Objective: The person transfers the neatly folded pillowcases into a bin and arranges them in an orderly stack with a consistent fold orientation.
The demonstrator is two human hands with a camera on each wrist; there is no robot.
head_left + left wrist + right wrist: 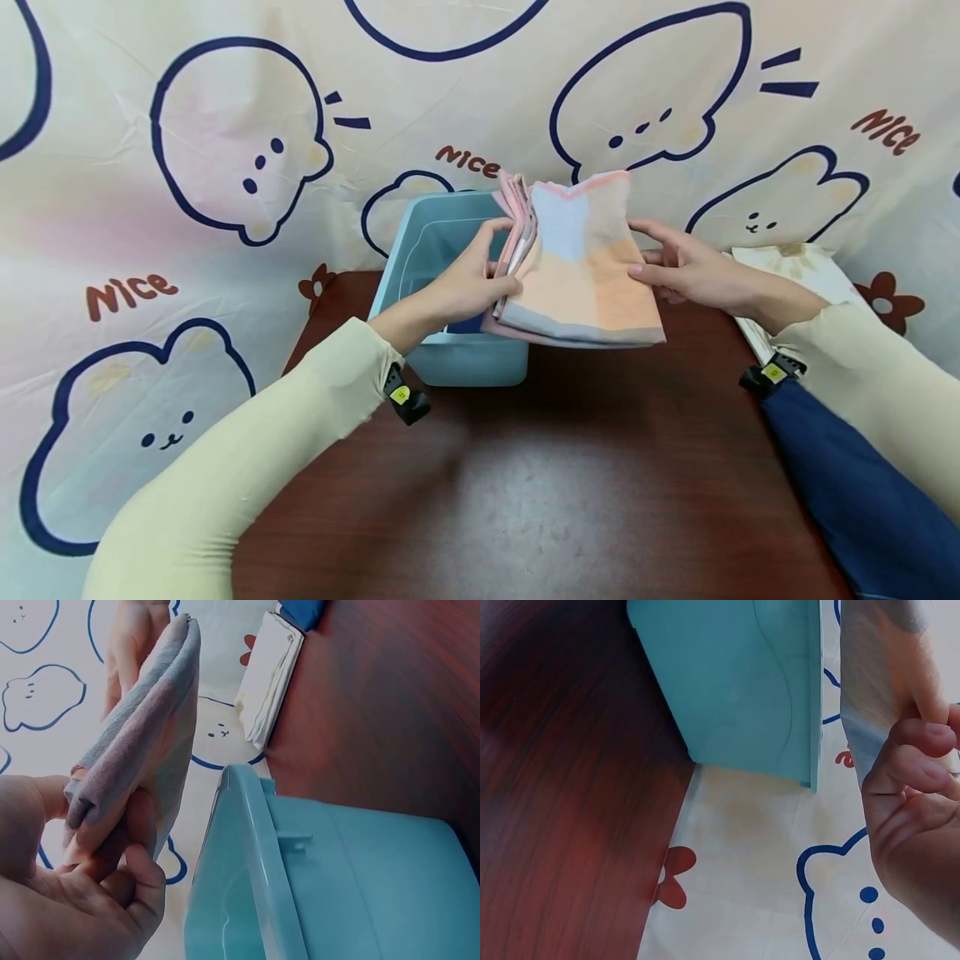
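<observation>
A folded checked cloth [592, 275] in peach, pale blue, grey and pink is held up in the head view, above the table and partly over the front right of a light-blue plastic bin [468, 365]. My left hand [468, 287] grips its layered left edge, thumb in front. At the opposite edge my right hand [690, 262] pinches it, with the thumb on the front face and other fingers partly hidden behind. In the left wrist view, the layers of the cloth [142, 735] appear edge-on beside the bin [360, 862]. Something dark blue [467, 325] shows inside the bin.
A folded white cloth [795, 271] lies at the right edge of the brown table [540, 500], with navy fabric [847, 467] nearer me, partly beneath my right sleeve. Behind the table hangs a pale curtain [450, 108] with cartoon outlines.
</observation>
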